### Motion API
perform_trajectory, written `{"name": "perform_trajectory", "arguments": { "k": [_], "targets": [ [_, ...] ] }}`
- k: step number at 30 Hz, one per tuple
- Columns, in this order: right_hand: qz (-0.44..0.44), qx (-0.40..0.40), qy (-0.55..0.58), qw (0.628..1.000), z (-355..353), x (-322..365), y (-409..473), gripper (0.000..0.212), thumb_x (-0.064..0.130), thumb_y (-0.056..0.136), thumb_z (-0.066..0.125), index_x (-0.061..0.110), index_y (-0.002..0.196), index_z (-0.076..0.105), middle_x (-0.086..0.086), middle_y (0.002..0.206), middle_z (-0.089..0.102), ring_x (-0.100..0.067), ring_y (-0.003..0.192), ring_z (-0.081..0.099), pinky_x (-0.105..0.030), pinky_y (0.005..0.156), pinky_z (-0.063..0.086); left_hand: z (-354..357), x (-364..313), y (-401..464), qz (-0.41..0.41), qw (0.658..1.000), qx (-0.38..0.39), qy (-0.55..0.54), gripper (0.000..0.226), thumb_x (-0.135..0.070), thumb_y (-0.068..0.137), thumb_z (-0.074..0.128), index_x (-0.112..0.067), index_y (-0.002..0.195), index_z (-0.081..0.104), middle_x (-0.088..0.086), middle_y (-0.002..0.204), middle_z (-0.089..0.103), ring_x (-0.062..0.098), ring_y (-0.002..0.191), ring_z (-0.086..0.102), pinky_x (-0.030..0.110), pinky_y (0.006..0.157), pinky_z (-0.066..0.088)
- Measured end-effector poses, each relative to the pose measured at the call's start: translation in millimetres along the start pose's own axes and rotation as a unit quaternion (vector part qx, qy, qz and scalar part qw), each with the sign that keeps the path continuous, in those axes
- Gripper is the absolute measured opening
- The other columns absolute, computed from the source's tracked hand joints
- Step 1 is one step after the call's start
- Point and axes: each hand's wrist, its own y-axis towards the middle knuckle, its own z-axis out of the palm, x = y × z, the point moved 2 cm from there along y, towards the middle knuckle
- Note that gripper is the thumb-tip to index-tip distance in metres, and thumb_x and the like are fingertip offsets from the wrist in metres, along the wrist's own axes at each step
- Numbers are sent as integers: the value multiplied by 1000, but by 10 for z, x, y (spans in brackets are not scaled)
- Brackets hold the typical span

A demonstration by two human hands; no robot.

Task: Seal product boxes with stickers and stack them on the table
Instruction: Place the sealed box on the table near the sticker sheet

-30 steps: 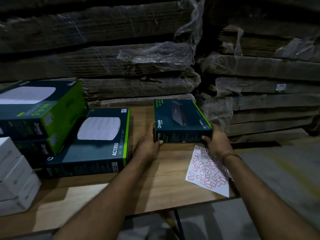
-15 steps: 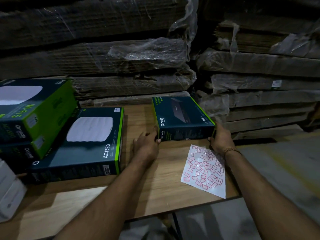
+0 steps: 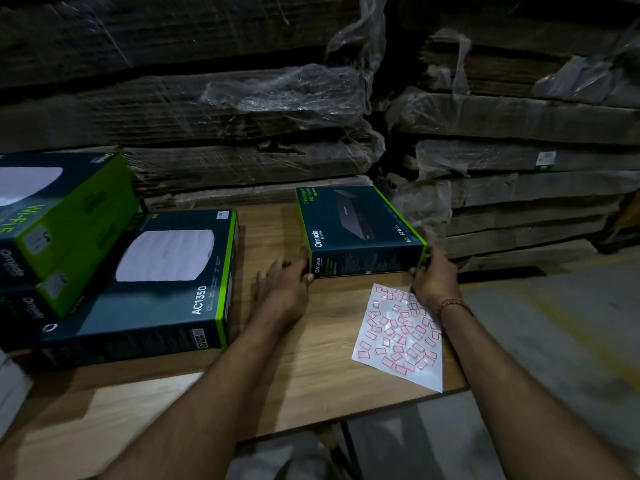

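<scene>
Omada switch box (image 3: 360,233) lies flat on the wooden table (image 3: 311,358), toward the far right edge, long axis running away from the person. Left hand (image 3: 282,289) at the near-left corner: thumb on the front face, other fingers loosely spread on the table. Right hand (image 3: 433,278) grips the near-right corner, fingers curled round the edge. Both forearms reach straight forward. Sticker sheet (image 3: 398,336) lies just in front of the box, under the right wrist, so the right hand is nearer it. Judgement: sealing comes next.
</scene>
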Motion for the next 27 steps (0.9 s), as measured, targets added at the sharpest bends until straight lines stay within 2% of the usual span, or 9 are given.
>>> {"name": "perform_trajectory", "arguments": {
  "k": [3, 6, 9, 12, 15, 19, 22, 24, 27],
  "targets": [
    [14, 6, 35, 999, -16, -5, -3, 45, -8, 100, 61, 16, 137, 61, -8, 118, 71, -19, 103, 67, -29, 92, 52, -29, -12, -44, 4, 1000, 0, -5, 58, -48, 111, 41, -52, 164, 18, 11, 162, 43, 40, 148, 37, 54, 123, 27],
    [3, 1, 30, 1000, -13, -24, 4, 44, -8, 99, 62, 17, 136, 62, -4, 114, 70, -9, 93, 65, -25, 88, 49, -21, 8, -40, -1, 1000, 0, -5, 59, -51, 110, 40, -54, 163, 14, 8, 162, 43, 41, 145, 38, 54, 119, 34],
    [-1, -4, 39, 999, -18, -32, -1, 43, -8, 97, 65, 15, 134, 65, -3, 111, 71, -15, 100, 67, -25, 90, 50, -35, -20, -68, -8, 1000, 0, 3, 54, -50, 111, 41, -49, 162, 25, 6, 162, 42, 41, 143, 38, 52, 115, 36],
    [5, -5, 56, 998, -28, -42, 16, 42, -7, 95, 69, 15, 131, 66, 1, 106, 71, -14, 99, 66, -20, 84, 46, -59, -48, -101, -3, 1000, 4, 9, 55, -49, 112, 39, -50, 164, 20, 6, 163, 40, 42, 142, 37, 52, 114, 37],
    [7, -8, 67, 998, -27, -56, 34, 41, -8, 94, 70, 15, 129, 67, 1, 106, 73, -14, 98, 68, -20, 85, 48, -75, -61, -110, -2, 1000, 11, 13, 57, -50, 112, 38, -50, 165, 17, 7, 166, 37, 42, 146, 35, 53, 119, 35],
    [24, -6, 81, 996, -13, -105, 79, 42, -7, 93, 71, 16, 128, 65, 5, 102, 72, -8, 92, 66, -17, 79, 51, -74, -73, -119, -11, 1000, 13, -2, 60, -51, 111, 41, -49, 165, 16, 4, 165, 38, 40, 144, 36, 52, 116, 36],
    [34, -8, 81, 996, -20, -142, 114, 44, -6, 92, 73, 15, 130, 65, 6, 102, 72, -15, 101, 69, -21, 87, 50, -75, -68, -149, -17, 999, -6, -31, 69, -51, 108, 48, -41, 168, 13, 5, 161, 46, 38, 144, 41, 54, 118, 35],
    [33, -13, 60, 998, -23, -176, 141, 42, -8, 92, 67, 14, 128, 67, 2, 106, 72, -19, 105, 69, -26, 91, 50, -109, -83, -237, -16, 998, -33, -59, 76, -48, 107, 54, -37, 169, 12, 6, 157, 51, 35, 142, 45, 51, 117, 37],
    [35, -38, 38, 998, -31, -165, 132, 39, -9, 91, 63, 13, 122, 69, -6, 108, 73, -26, 105, 69, -30, 95, 52, -193, -100, -419, 2, 989, -68, -133, 75, -36, 104, 66, -34, 167, 25, 6, 152, 57, 32, 138, 51, 40, 112, 43]
  ]
}}
